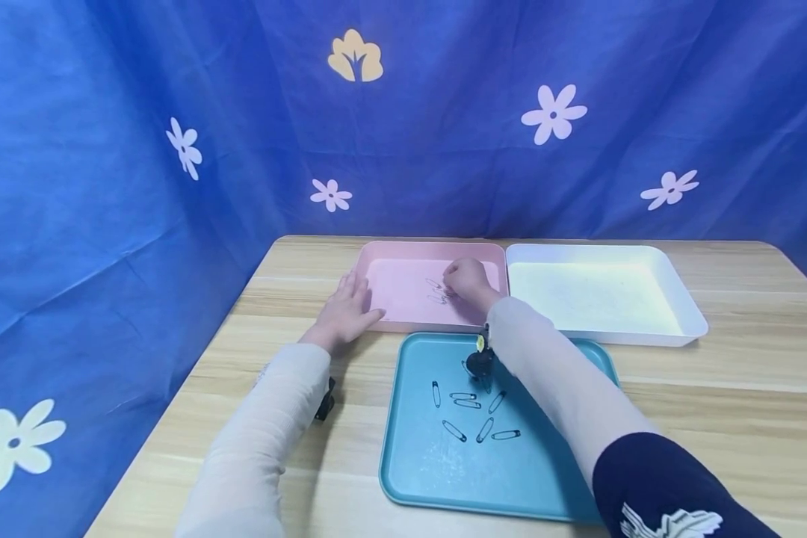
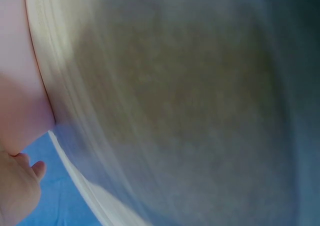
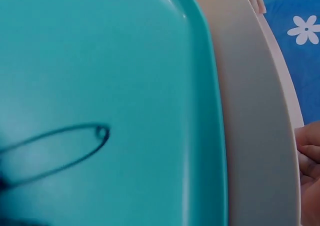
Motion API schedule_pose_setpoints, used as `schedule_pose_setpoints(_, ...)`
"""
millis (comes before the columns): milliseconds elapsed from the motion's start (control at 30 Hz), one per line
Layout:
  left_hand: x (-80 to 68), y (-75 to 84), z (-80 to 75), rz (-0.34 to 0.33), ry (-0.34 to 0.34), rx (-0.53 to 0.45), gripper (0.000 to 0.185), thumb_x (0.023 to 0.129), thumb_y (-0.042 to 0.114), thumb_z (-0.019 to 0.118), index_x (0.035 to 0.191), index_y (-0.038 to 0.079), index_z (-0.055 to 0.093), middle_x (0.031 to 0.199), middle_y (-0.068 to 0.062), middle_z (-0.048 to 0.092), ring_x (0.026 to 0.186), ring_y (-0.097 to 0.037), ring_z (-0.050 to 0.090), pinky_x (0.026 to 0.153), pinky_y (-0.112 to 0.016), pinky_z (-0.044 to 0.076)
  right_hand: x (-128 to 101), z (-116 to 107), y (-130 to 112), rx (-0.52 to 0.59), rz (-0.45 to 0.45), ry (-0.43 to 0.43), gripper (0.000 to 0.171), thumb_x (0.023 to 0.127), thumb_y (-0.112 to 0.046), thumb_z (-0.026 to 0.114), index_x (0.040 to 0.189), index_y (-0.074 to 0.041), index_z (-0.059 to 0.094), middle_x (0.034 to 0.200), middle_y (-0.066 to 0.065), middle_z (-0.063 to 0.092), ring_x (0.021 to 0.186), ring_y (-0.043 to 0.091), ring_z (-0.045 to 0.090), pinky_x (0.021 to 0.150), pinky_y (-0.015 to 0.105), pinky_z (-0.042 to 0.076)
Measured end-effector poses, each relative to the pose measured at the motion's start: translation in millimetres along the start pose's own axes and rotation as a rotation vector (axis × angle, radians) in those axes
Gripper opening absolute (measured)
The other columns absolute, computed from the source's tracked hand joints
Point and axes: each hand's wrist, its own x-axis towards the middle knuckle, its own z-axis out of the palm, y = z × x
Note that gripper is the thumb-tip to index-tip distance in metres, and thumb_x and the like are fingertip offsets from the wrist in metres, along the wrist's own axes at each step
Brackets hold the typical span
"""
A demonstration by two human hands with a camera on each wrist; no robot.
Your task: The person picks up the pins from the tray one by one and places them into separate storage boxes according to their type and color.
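Several dark safety pins lie scattered on the teal tray; one pin shows close up in the right wrist view. Inside the pink tray, a small group of safety pins lies beside my right hand. That hand reaches down into the tray with curled fingers; whether a pin is between the fingertips is hidden. My left hand rests at the pink tray's left edge with its fingers spread. Sleeve fabric covers most of the left wrist view.
A white tray stands right of the pink one, against its side. The teal tray sits in front of both on a wooden table. A blue curtain with flowers hangs behind the table and to the left.
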Motion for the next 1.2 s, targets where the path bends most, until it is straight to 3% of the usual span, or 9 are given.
schedule_pose_setpoints(300,1.7,-3.0,1.0,-0.008,-0.016,0.002,0.076,0.084,0.05,0.038,0.136,0.0,0.015,0.141,-0.02,-0.005,0.127,-0.034,-0.004,0.1,-0.049,0.01,-11,-14,4,0.03,-0.034,0.001,0.016,0.079,-0.01,0.056,0.089,-0.001,0.065,0.073,0.006,0.059,0.066,0.015,0.051,0.061,0.022,0.043)
schedule_pose_setpoints(467,1.6,-2.1,0.7,0.001,-0.004,-0.014,0.076,0.084,0.048,0.04,0.136,-0.001,0.015,0.141,-0.021,-0.005,0.127,-0.035,-0.002,0.1,-0.05,0.01,-19,-24,11,0.105,-0.011,-0.007,0.018,0.08,-0.009,0.056,0.092,0.001,0.063,0.08,0.009,0.06,0.069,0.016,0.053,0.061,0.022,0.045)
schedule_pose_setpoints(733,-0.3,-1.6,-0.3,-0.006,0.009,-0.044,0.078,0.084,0.047,0.042,0.137,-0.001,0.011,0.141,-0.02,-0.004,0.128,-0.034,-0.001,0.101,-0.048,0.01,-38,-48,20,0.198,0.011,0.01,0.02,0.082,-0.011,0.055,0.096,0.003,0.059,0.095,0.016,0.059,0.084,0.025,0.057,0.073,0.032,0.048)
schedule_pose_setpoints(1200,0.5,1.1,-4.3,-0.016,-0.041,0.01,0.077,0.085,0.049,0.039,0.137,0.0,0.011,0.141,-0.021,-0.004,0.127,-0.035,0.0,0.098,-0.054,0.01,-64,-82,43,0.164,-0.036,0.061,0.026,0.085,-0.015,0.052,0.1,0.005,0.058,0.095,0.017,0.058,0.085,0.026,0.052,0.075,0.035,0.044)
